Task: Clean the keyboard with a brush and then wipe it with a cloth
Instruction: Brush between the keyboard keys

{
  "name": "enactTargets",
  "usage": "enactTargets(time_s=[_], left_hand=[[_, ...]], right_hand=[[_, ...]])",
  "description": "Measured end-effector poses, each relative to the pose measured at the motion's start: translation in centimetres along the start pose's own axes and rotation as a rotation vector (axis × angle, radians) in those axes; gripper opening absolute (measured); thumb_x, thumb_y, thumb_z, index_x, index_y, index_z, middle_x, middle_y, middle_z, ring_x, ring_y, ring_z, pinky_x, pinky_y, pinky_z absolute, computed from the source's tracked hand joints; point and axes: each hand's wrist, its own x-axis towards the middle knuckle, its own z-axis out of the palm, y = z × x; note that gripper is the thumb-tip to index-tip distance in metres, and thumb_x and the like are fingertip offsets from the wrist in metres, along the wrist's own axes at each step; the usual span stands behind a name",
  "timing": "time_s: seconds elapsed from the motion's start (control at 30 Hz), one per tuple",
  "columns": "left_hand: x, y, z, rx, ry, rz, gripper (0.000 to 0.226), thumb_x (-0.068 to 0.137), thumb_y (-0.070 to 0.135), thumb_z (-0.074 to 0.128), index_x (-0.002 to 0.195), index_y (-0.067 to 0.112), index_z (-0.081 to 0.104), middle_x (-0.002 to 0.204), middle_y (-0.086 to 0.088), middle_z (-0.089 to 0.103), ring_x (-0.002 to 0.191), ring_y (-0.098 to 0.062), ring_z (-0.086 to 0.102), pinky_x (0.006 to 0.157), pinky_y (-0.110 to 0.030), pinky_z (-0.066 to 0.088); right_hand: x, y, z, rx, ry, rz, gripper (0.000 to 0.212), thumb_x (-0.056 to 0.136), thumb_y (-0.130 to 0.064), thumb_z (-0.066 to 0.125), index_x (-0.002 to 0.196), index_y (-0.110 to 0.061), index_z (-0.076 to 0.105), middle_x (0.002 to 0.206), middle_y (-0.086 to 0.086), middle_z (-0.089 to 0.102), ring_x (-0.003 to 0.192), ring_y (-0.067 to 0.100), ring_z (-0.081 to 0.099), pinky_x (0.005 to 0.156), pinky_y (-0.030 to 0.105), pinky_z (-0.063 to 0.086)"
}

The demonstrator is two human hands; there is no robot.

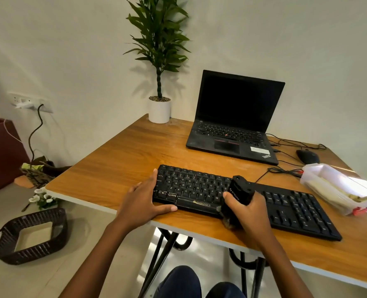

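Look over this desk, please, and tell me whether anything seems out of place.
White flowers lie loose on the floor left of the desk, near a wicker basket, as if fallen. Nothing on the desk looks spilled or damaged.

Sitting open on the wooden table: a black laptop, screen dark. Standing at the far corner: a potted plant. Lying right of the laptop: a black mouse, a clear plastic container nearer. Resting on the floor, left: a wicker basket.

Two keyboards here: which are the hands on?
The flat black standalone keyboard in front: left hand rests on it, right hand holds a black brush at it. The open black laptop's is untouched.
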Motion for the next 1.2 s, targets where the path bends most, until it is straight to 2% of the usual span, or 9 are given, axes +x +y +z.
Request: enactTargets(time_s=[0.1, 0.3, 0.5, 0.67, 0.73, 0.87, 0.97, 1.07, 1.2], left_hand=[[-0.1, 0.2, -0.3, -0.007, 0.005, 0.002, 0.147, 0.029, 0.104, 0.012, 0.150, 0.022, -0.005, 0.154, 0.004, 0.024, 0.140, -0.018, 0.026, 0.113, -0.036, 0.020], [-0.2, 0.3, -0.4, -0.026, 0.005, 0.002, 0.146, 0.030, 0.104, 0.011, 0.150, 0.021, -0.006, 0.155, 0.007, 0.020, 0.140, -0.013, 0.025, 0.113, -0.031, 0.017], [-0.1, 0.5, -0.5, -0.023, -0.002, -0.004, 0.123, 0.055, 0.082, 0.042, 0.149, 0.022, -0.007, 0.156, 0.007, 0.018, 0.140, -0.014, 0.024, 0.114, -0.031, 0.017], [-0.1, 0.4, -0.5, 0.012, -0.006, 0.004, 0.129, 0.050, 0.094, 0.029, 0.149, 0.021, -0.009, 0.156, 0.007, 0.016, 0.140, -0.012, 0.024, 0.113, -0.031, 0.017], [-0.2, 0.4, -0.5, 0.005, -0.014, 0.004, 0.137, 0.041, 0.101, 0.019, 0.149, 0.022, -0.009, 0.156, 0.007, 0.017, 0.140, -0.013, 0.024, 0.113, -0.030, 0.017], [-0.2, 0.8, -0.7, -0.005, -0.008, 0.001, 0.121, 0.058, 0.082, 0.044, 0.150, 0.021, -0.006, 0.156, 0.005, 0.019, 0.141, -0.015, 0.022, 0.114, -0.030, 0.015], [-0.4, 0.9, -0.7, -0.003, -0.008, -0.005, 0.117, 0.063, 0.077, 0.049, 0.150, 0.021, -0.005, 0.156, 0.005, 0.018, 0.141, -0.015, 0.021, 0.114, -0.031, 0.016], [-0.4, 1.0, -0.8, 0.005, -0.008, 0.000, 0.116, 0.065, 0.076, 0.051, 0.150, 0.020, -0.006, 0.156, 0.005, 0.017, 0.141, -0.014, 0.022, 0.113, -0.031, 0.016], [-0.4, 0.8, -0.9, 0.020, -0.023, 0.009, 0.133, 0.046, 0.099, 0.024, 0.149, 0.021, -0.007, 0.156, 0.005, 0.018, 0.140, -0.013, 0.023, 0.113, -0.031, 0.017]], right_hand=[[1.1, -1.0, -0.7, -0.052, 0.049, -0.011, 0.013, 0.082, -0.012, 0.066, 0.072, -0.013, 0.057, 0.063, 0.003, 0.062, 0.060, 0.019, 0.062, 0.056, 0.028, 0.051], [1.4, -1.5, 1.1, 0.048, 0.079, -0.003, 0.012, 0.083, -0.016, 0.066, 0.075, -0.021, 0.058, 0.068, 0.000, 0.065, 0.065, 0.014, 0.064, 0.057, 0.023, 0.053], [1.9, -1.3, 0.3, -0.278, -0.017, 0.019, 0.019, 0.083, -0.023, 0.064, 0.069, -0.016, 0.052, 0.059, 0.005, 0.061, 0.057, 0.024, 0.062, 0.059, 0.040, 0.053], [2.9, -3.7, 1.9, -0.113, -0.029, -0.087, 0.017, 0.084, -0.020, 0.065, 0.071, -0.017, 0.054, 0.066, -0.001, 0.060, 0.059, 0.004, 0.060, 0.056, 0.020, 0.049], [2.3, -2.9, 2.5, -0.123, -0.116, -0.062, 0.020, 0.082, -0.031, 0.067, 0.075, -0.015, 0.057, 0.069, 0.003, 0.063, 0.064, 0.015, 0.064, 0.062, 0.030, 0.053], [1.6, -1.3, 1.4, -0.168, -0.109, 0.005, 0.019, 0.084, -0.028, 0.065, 0.078, -0.011, 0.057, 0.062, 0.005, 0.065, 0.058, 0.026, 0.065, 0.060, 0.046, 0.056], [2.7, -1.8, 0.3, -0.362, -0.132, -0.026, 0.017, 0.083, -0.029, 0.064, 0.076, -0.015, 0.056, 0.070, 0.004, 0.064, 0.069, 0.023, 0.063, 0.067, 0.040, 0.052], [3.4, -3.2, 1.2, -0.199, -0.110, -0.067, 0.016, 0.084, -0.026, 0.064, 0.079, -0.013, 0.057, 0.074, 0.004, 0.064, 0.068, 0.017, 0.062, 0.062, 0.023, 0.050], [2.4, -2.8, 3.6, -0.067, -0.153, -0.044, 0.013, 0.083, -0.027, 0.065, 0.080, -0.016, 0.058, 0.074, 0.004, 0.066, 0.067, 0.017, 0.064, 0.064, 0.029, 0.053]])
